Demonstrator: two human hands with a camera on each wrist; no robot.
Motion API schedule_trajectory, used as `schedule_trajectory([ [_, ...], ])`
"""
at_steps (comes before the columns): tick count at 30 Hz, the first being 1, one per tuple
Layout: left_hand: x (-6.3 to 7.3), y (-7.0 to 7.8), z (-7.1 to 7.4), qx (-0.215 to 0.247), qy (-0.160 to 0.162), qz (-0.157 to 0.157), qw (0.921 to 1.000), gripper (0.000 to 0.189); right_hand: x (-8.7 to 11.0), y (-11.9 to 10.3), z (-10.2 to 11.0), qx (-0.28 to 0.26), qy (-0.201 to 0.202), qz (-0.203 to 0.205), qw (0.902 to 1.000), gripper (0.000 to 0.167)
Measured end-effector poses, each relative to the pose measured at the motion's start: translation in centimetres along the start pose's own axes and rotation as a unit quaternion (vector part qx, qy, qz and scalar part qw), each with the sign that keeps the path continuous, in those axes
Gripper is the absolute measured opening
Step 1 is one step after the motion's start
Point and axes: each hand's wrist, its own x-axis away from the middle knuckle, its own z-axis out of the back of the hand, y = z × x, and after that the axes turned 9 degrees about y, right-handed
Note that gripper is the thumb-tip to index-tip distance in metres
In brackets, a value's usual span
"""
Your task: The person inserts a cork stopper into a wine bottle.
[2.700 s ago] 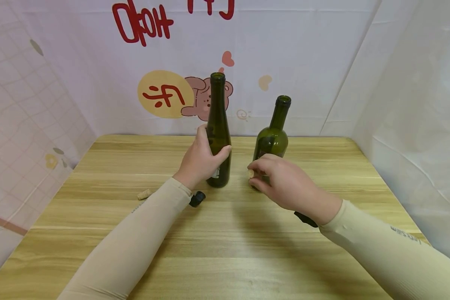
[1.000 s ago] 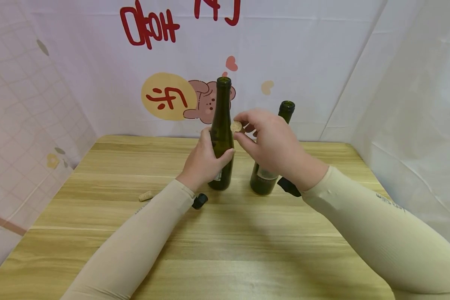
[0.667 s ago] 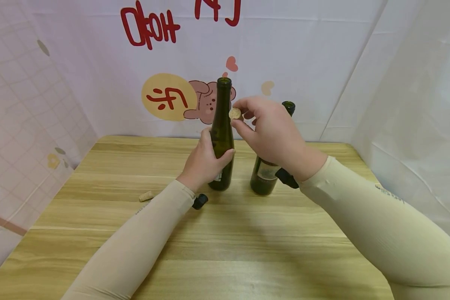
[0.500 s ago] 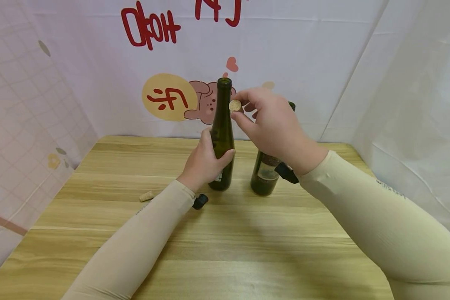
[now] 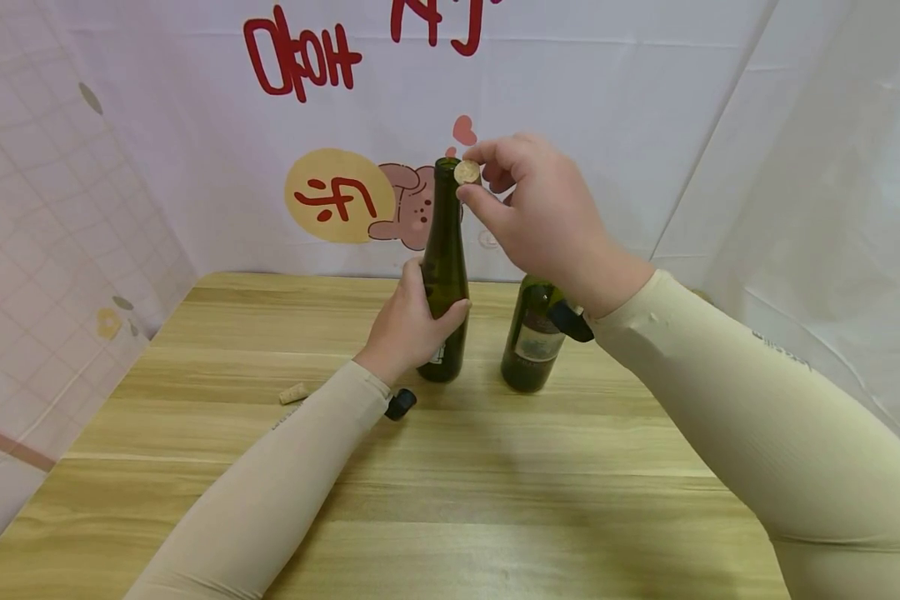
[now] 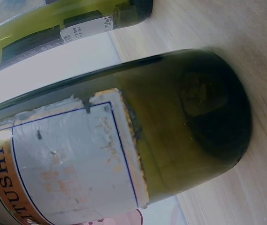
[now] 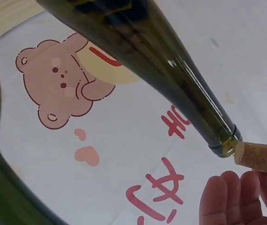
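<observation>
On the table (image 5: 457, 500) I judge the bottle (image 5: 444, 233) not yet corked, left hand (image 5: 411, 323) gripping it, right hand (image 5: 546, 208) pinching a cork (image 5: 467, 172) by its mouth (image 7: 225, 149), loose cork (image 5: 293, 393) at the bottle's eight o'clock.

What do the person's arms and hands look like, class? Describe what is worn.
The left sleeve and right sleeve are plain, pale beige, close-fitting and reach the wrists. Each bears small grey lettering along the forearm, too small to read. A black piece shows beside each wrist. The left hand and right hand wear no gloves.
</observation>
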Motion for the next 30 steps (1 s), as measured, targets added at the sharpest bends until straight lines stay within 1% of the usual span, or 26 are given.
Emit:
schedule_trajectory([
  [3,0.1,0.0,0.0,0.002,0.001,-0.003,1.0000,0.084,-0.6,-0.1,0.0,-0.003,-0.001,-0.010,0.9999,0.030],
  [9,0.1,0.1,0.1,0.004,-0.001,0.001,1.0000,0.084,-1.6,-0.5,0.0,-0.009,-0.004,-0.014,0.9999,0.024],
  [13,0.1,0.1,0.1,0.004,-0.002,0.007,1.0000,0.085,-2.1,-0.6,0.0,-0.020,0.000,-0.019,0.9996,0.025],
  [19,0.1,0.2,0.1,0.002,-0.001,0.009,1.0000,0.084,-2.7,-0.9,0.0,-0.013,-0.007,-0.023,0.9996,0.028],
  [30,0.3,0.2,0.3,0.010,-0.005,0.004,0.9999,0.086,-3.5,-1.0,-0.6,-0.015,-0.021,-0.043,0.9988,0.028],
])
